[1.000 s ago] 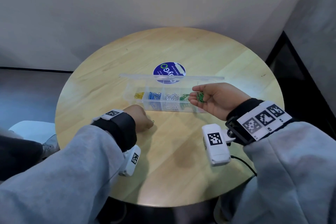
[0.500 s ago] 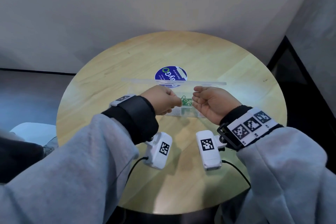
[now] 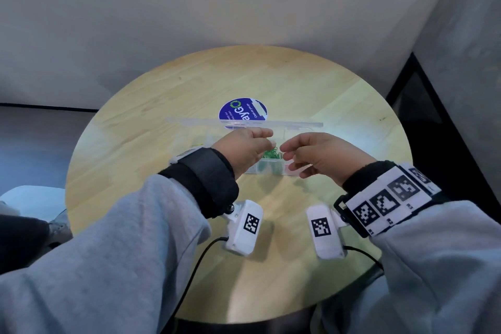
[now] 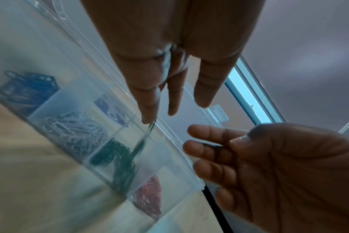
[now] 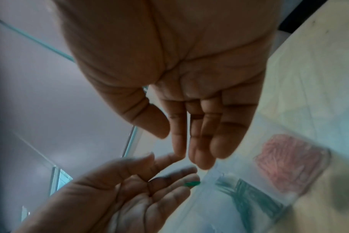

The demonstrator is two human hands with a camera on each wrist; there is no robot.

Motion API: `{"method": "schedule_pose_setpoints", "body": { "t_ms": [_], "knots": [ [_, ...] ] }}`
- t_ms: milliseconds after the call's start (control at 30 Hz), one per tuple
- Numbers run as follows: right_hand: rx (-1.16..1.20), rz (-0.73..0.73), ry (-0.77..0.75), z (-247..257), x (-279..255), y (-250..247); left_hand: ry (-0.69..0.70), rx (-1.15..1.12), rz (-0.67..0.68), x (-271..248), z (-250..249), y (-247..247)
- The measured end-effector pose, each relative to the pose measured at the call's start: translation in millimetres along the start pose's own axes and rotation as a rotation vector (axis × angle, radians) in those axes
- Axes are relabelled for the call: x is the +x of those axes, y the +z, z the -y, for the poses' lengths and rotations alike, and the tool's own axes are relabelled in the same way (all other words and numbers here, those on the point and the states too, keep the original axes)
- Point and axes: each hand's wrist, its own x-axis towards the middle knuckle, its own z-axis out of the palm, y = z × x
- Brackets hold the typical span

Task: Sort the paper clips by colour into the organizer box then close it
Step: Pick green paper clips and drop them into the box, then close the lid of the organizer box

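Head view: both hands block most of the organizer box (image 3: 291, 171); only its near wall, right end & the upright lid (image 3: 244, 122) show. Yellow section can't be made out there, just a faint tint at the left. Blue round sticker (image 3: 243, 110) sits behind the lid, lower part cut off by it.

Left wrist view gives the box better: blue clips (image 4: 26, 91), white clips (image 4: 76, 130), green clips (image 4: 118, 159), red clips (image 4: 149, 197), one colour per compartment, running left to right. All motion-blurred.

Left hand (image 3: 244, 152) hangs over the green compartment, fingers straight & pointing down, nothing gripped. One green clip (image 4: 151, 125) at its fingertip, maybe only touching it; too smeared to tell. Right hand (image 3: 322, 157) is just right of it, fingers loosely extended toward the left hand, palm showing nothing held. Fingertips of the two hands nearly meet above the box, apart by a thin gap.

Edges: box lies across the middle of the round bench (image 3: 339, 106), long side facing the person, well clear of the rim all round. Bare wood near side, far side & both ends.

Bench is pale wood planks. Plain grey wall (image 3: 217, 8) behind, dark strip at the right. Grey sleeves, wrist cams w/ coded tags & cables hang over the near part.
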Motion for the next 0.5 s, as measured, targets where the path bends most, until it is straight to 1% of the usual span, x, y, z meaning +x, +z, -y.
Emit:
{"method": "schedule_pose_setpoints", "body": {
  "t_ms": [67, 200, 300, 367, 433, 467, 500],
  "knots": [
    [-0.114, -0.021, -0.032, 0.0, -1.4, -0.5, 0.018, 0.062, -0.013, 0.8, 2.6, -2.3],
    [-0.235, -0.078, -0.142, 4.2, -4.9, -2.7, 0.050, 0.191, -0.031, -2.7, 0.9, -15.1],
    [-0.303, -0.218, -0.308, 7.3, -5.8, -7.2, 0.122, 0.213, -0.028, -14.2, -6.1, -26.3],
    [-0.354, -0.365, -0.416, 7.6, -6.2, -9.5, 0.225, 0.307, -0.096, -23.3, -12.2, -33.3],
    [-0.451, -0.492, -0.487, 6.6, -6.5, -11.3, 0.358, 0.445, -0.210, -31.1, -17.4, -41.0],
    [-0.503, -0.512, -0.504, 4.9, -5.7, -12.6, 0.432, 0.515, -0.282, -34.8, -20.2, -45.5],
    [-0.556, -0.495, -0.502, 3.3, -5.1, -13.7, 0.504, 0.596, -0.361, -38.0, -22.6, -51.1]
  ]
}}
